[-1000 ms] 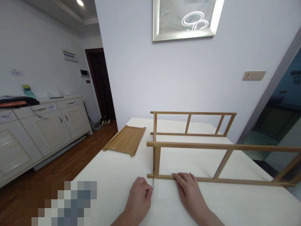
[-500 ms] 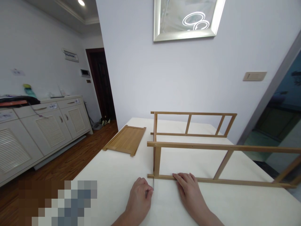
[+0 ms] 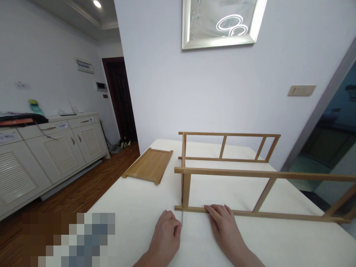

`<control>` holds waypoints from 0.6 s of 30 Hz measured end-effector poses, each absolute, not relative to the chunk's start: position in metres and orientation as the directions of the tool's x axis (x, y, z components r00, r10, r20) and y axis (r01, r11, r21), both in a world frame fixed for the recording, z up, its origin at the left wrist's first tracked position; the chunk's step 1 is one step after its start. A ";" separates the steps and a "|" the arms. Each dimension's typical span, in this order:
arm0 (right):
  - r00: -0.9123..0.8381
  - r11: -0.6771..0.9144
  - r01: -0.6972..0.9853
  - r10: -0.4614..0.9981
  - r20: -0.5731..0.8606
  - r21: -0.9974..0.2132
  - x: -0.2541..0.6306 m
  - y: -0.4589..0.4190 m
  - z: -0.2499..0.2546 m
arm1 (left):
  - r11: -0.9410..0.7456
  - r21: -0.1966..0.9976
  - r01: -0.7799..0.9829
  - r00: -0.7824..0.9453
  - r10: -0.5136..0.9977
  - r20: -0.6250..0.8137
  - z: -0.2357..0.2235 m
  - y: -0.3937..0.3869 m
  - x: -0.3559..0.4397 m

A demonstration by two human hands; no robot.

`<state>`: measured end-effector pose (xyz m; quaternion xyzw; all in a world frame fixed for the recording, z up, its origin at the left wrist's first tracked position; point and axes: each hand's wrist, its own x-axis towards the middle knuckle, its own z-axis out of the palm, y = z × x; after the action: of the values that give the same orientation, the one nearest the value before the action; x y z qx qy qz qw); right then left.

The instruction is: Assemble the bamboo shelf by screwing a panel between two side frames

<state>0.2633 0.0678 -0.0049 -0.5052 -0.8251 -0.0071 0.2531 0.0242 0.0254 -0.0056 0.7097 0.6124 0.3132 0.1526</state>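
Observation:
My left hand (image 3: 165,234) is closed in a pinch on a thin metal rod that looks like a hex key (image 3: 182,217). The rod's far end meets the lower left corner of a wooden rack frame (image 3: 222,172), at the bottom rail. My right hand (image 3: 223,226) lies over that bottom rail, its fingers bent across the wood and the thumb hidden. The frame rests on its side, with two ladder-like sides joined by a wooden piece (image 3: 183,157) at the left end. Whatever the rod's tip sits in is too small to make out.
A slatted wooden shelf panel (image 3: 151,165) lies on the white table (image 3: 133,207), left of the frame. Behind the table rises a wall with a framed picture (image 3: 219,46) and a switch (image 3: 302,90). A white cabinet (image 3: 55,148) stands at left.
My left hand has turned slightly at the rod. My right hand and the frame stay where they were.

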 end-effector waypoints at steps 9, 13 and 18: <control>-0.361 0.490 0.835 0.831 0.423 -0.251 0.263 0.069 -0.005 | -0.145 0.633 0.761 -0.008 0.972 0.233 -0.004 0.023 0.025; -0.362 0.491 0.836 0.829 0.426 -0.246 0.263 0.068 -0.004 | -0.126 0.668 0.733 -0.029 0.976 0.216 -0.007 0.025 0.024; -0.363 0.490 0.835 0.833 0.419 -0.252 0.263 0.067 -0.003 | -0.106 0.713 0.694 -0.038 0.983 0.182 -0.010 0.027 0.022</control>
<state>0.2632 0.0668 -0.0032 -0.5050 -0.8254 -0.0020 0.2523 0.0221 0.0272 -0.0098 0.6605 0.6344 0.3413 0.2116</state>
